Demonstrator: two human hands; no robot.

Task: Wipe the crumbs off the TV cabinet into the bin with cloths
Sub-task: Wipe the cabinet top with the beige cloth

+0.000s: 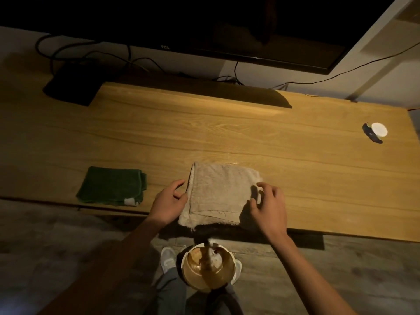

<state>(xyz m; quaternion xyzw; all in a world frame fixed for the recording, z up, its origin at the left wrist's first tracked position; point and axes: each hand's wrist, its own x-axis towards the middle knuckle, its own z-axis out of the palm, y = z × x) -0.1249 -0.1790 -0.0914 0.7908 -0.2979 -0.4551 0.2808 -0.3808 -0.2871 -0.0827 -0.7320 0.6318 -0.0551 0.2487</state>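
The left hand [169,204] is touching the left edge of the beige cloth [219,196] with loosely curled fingers, gripping nothing. The right hand [267,206] is resting spread fingertips on its right corner. The cloth is overhanging the cabinet [295,160] edge above the bin [208,269]; a green cloth [111,185] is lying to the left.

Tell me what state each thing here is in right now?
Beige cloth: folded, flat at the cabinet's front edge, overhanging it slightly.
Green cloth: folded, lying untouched to the left.
Left hand: fingers curled at the beige cloth's left edge.
Right hand: fingers spread over the beige cloth's right corner.
Bin: open, on the floor below the beige cloth.
TV: screen dark.
Cabinet: no crumbs visible in this dim light.
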